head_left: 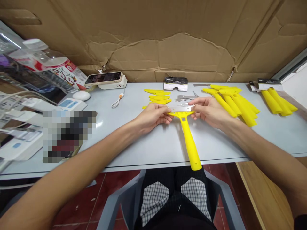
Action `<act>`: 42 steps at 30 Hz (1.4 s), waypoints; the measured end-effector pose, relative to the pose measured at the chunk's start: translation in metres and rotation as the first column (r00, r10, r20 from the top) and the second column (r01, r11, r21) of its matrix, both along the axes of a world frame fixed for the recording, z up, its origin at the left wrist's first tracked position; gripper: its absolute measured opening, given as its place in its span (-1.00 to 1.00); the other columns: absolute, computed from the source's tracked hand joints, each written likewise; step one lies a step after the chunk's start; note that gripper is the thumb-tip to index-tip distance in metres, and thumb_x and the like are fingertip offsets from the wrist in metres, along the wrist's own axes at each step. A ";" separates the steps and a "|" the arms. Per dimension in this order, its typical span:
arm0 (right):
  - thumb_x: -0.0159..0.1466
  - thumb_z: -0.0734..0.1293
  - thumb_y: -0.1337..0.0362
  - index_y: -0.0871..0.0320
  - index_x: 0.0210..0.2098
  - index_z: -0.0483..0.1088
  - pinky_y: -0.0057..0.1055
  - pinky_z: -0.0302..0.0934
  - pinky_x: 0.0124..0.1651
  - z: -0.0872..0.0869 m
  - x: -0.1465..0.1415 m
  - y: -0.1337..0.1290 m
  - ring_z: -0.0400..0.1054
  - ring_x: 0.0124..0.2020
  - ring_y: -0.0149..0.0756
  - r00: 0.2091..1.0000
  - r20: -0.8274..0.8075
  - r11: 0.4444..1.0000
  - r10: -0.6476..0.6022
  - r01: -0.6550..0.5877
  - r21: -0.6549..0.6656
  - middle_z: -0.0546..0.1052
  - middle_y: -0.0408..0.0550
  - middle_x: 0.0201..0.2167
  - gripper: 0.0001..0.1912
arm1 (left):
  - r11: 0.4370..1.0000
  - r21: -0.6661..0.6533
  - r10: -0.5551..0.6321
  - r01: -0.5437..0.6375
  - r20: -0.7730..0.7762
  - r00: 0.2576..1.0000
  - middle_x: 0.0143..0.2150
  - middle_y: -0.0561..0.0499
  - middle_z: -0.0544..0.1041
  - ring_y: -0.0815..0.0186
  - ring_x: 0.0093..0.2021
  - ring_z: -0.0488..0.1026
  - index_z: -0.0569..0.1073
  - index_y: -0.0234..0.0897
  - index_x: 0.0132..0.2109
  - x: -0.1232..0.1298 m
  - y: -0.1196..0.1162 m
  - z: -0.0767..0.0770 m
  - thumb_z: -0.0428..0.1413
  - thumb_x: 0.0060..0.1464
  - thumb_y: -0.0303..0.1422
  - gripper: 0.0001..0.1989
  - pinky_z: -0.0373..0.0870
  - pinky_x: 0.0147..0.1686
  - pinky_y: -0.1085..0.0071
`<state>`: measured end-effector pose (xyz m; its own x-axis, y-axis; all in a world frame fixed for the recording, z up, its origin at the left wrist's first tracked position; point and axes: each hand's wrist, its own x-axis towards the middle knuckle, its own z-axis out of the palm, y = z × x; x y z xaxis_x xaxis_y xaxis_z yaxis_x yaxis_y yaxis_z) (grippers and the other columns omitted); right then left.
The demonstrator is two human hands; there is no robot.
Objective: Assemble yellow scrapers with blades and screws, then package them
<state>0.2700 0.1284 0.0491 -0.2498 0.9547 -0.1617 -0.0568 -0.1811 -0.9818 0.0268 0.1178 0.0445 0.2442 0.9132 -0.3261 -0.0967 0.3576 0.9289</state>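
Observation:
Between my two hands is a yellow scraper [190, 140], its long handle pointing down toward me past the table's front edge. A flat metal blade [181, 109] lies along the top of its wide head. My left hand [154, 117] pinches the left end of blade and head together. At the right end, the fingers of my right hand [209, 110] close on the same two parts. Just beyond lie loose metal blades [185, 97] and several thin yellow strips [159, 97]. More yellow scraper handles [242, 103] are piled to the right of my right hand.
A black-and-white box [176, 84] stands at the back, against cardboard [192, 54]. Farther right, yellow handles [275, 100] lie by another box [270, 84]. On the left are a phone [104, 78], a short cable [117, 101], a white mouse [81, 95], a bottle [64, 68] and power strips [21, 145].

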 end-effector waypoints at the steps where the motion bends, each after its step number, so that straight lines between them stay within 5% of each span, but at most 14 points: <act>1: 0.19 0.47 0.52 0.21 -0.23 0.59 -0.48 0.40 -0.45 0.000 0.000 0.000 0.50 -0.53 -0.38 1.000 0.000 1.000 -0.003 0.003 -0.001 0.62 0.02 -0.45 -0.83 | 1.000 0.009 -0.001 0.001 -0.007 1.000 -0.36 -0.21 0.67 0.39 -0.51 0.53 0.64 -0.52 -0.25 0.000 0.000 -0.001 0.17 0.30 -0.60 -0.84 0.48 -0.49 0.49; 10: 0.28 0.49 0.46 0.14 -0.21 0.54 -0.40 0.47 -0.37 0.003 0.000 -0.003 0.57 -0.42 -0.29 0.998 -0.008 0.997 0.057 -0.058 -0.057 0.62 0.02 -0.40 -0.87 | 0.983 0.183 0.033 0.003 -0.194 0.980 -0.49 -0.05 0.60 0.40 -0.54 0.49 0.61 -0.38 -0.35 0.004 -0.008 0.007 0.20 0.34 -0.54 -0.76 0.48 -0.44 0.46; 17: 0.22 0.59 0.43 0.12 -0.25 0.56 -0.38 0.48 -0.35 0.000 -0.001 -0.003 0.56 -0.44 -0.31 0.999 0.017 0.998 0.036 -0.035 -0.050 0.65 0.04 -0.36 -0.81 | 0.988 0.156 0.022 0.008 -0.190 0.982 -0.52 -0.06 0.58 0.38 -0.55 0.49 0.59 -0.35 -0.38 0.002 -0.006 0.004 0.20 0.30 -0.51 -0.76 0.48 -0.46 0.44; 23: 0.21 0.54 0.47 0.11 -0.28 0.57 -0.36 0.44 -0.42 -0.005 -0.002 0.000 0.53 -0.49 -0.28 0.999 0.047 1.000 0.008 -0.008 0.002 0.64 0.03 -0.43 -0.84 | 0.997 0.044 -0.055 0.059 -0.094 0.994 -0.34 -0.20 0.68 0.39 -0.51 0.51 0.63 -0.41 -0.30 -0.002 0.001 0.002 0.24 0.20 -0.50 -0.89 0.48 -0.51 0.47; 27: 0.20 0.59 0.43 0.09 -0.31 0.58 -0.33 0.44 -0.40 -0.005 0.002 0.002 0.52 -0.48 -0.29 0.998 0.060 1.000 -0.006 0.005 0.022 0.63 0.02 -0.41 -0.83 | 0.983 0.173 0.000 0.054 -0.294 0.956 -0.19 -0.23 0.73 0.33 -0.47 0.56 0.63 -0.36 -0.30 -0.014 0.008 0.014 0.23 0.13 -0.48 -0.93 0.52 -0.50 0.42; 30: 0.19 0.60 0.42 0.10 -0.30 0.58 -0.34 0.43 -0.40 -0.005 0.004 0.002 0.53 -0.47 -0.29 0.998 0.062 1.000 -0.008 0.006 0.027 0.62 0.02 -0.42 -0.83 | 0.906 0.422 0.198 0.030 -0.486 0.851 -0.13 -0.18 0.74 0.31 -0.45 0.56 0.67 -0.31 -0.21 -0.033 0.018 0.021 0.21 0.15 -0.41 -0.86 0.51 -0.45 0.37; 33: 0.21 0.59 0.41 0.10 -0.29 0.58 -0.35 0.43 -0.41 -0.005 0.005 0.003 0.53 -0.47 -0.29 0.998 0.066 0.999 -0.009 0.007 0.037 0.60 -0.01 -0.45 -0.85 | 0.726 0.666 0.446 0.171 -0.645 0.621 -0.12 -0.10 0.75 0.24 -0.27 0.60 0.70 -0.21 -0.10 -0.056 0.028 0.025 0.25 0.15 -0.36 -0.81 0.53 -0.19 0.35; 36: 0.21 0.56 0.43 0.13 -0.27 0.57 -0.37 0.44 -0.41 -0.005 0.005 0.004 0.53 -0.48 -0.30 0.998 0.068 0.999 -0.006 0.003 0.044 0.63 0.01 -0.43 -0.85 | 0.654 0.630 0.443 0.419 -0.768 0.463 -0.13 -0.10 0.76 0.17 -0.22 0.62 0.71 -0.20 -0.04 -0.071 0.033 0.027 0.18 0.21 -0.34 -0.75 0.49 -0.02 0.25; 42: 0.22 0.58 0.40 0.13 -0.26 0.58 -0.37 0.45 -0.39 -0.005 0.006 0.004 0.54 -0.47 -0.31 0.998 0.070 0.999 0.002 -0.005 0.043 0.62 0.00 -0.42 -0.84 | 0.554 0.534 0.365 0.639 -0.846 0.390 0.02 -0.24 0.74 0.02 -0.06 0.63 0.70 -0.29 0.02 -0.064 0.034 0.011 0.06 0.33 -0.29 -0.66 0.47 0.11 0.09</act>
<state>0.2761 0.1320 0.0437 -0.2424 0.9604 -0.1372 0.0126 -0.1383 -0.9903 -0.0368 0.1518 0.0559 0.4629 0.8388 0.2866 0.8067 -0.5326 0.2561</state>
